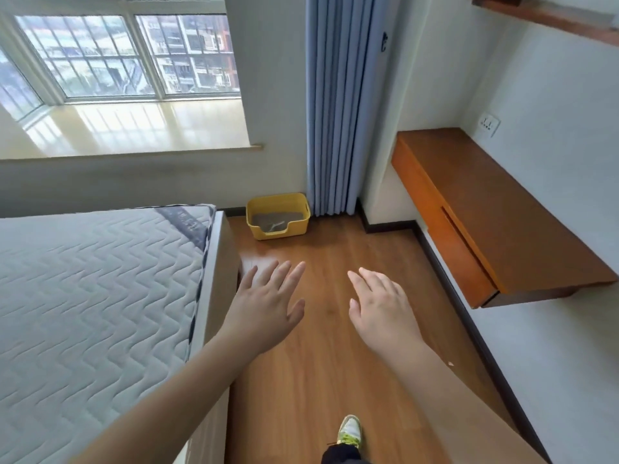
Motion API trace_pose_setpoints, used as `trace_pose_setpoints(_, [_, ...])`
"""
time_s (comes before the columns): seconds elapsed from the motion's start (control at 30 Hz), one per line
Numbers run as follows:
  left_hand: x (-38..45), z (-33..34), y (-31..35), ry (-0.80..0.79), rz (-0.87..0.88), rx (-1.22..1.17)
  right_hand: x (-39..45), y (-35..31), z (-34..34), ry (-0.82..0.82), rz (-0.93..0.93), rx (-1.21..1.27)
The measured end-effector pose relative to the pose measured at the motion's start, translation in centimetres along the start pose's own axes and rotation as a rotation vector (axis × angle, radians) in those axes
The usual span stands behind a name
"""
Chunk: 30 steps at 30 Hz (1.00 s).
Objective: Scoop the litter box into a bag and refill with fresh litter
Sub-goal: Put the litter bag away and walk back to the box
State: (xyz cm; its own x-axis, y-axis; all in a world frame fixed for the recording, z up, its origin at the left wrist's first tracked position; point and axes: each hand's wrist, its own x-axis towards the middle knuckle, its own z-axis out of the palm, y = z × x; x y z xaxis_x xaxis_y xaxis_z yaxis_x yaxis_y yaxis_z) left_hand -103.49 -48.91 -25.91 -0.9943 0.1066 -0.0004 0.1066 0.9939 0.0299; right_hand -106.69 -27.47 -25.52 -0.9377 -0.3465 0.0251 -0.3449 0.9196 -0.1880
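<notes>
The litter box (277, 216) lies well ahead of both hands, nearer the left hand (266, 306); the right hand (382, 309) is also spread, empty; probably 1 scoop (272, 226) inside.

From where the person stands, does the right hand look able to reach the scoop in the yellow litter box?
Probably not yet. The right hand hangs open over bare floor, well short of the litter box by the curtain; nothing blocks the path.
</notes>
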Motion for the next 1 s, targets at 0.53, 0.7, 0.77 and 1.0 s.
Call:
trace_pose_setpoints(0.53, [22.4,-1.0,2.2,-0.065,-0.001,0.03,19.4,9.8,-0.5,-0.075,-0.001,0.003])
trace_pose_setpoints(0.7, [28.1,-0.1,-0.5,-0.058,0.005,0.017,25.2,9.9,0.6,-0.093,-0.009,0.0])
trace_pose_setpoints(0.77, [30.7,0.8,-2.2,-0.05,0.01,0.008,27.8,9.8,1.3,-0.112,-0.006,-0.012])
trace_pose_setpoints(1.0, [41.6,3.8,-10.2,-0.029,0.037,-0.042,39.2,8.3,3.9,-0.135,0.043,-0.034])
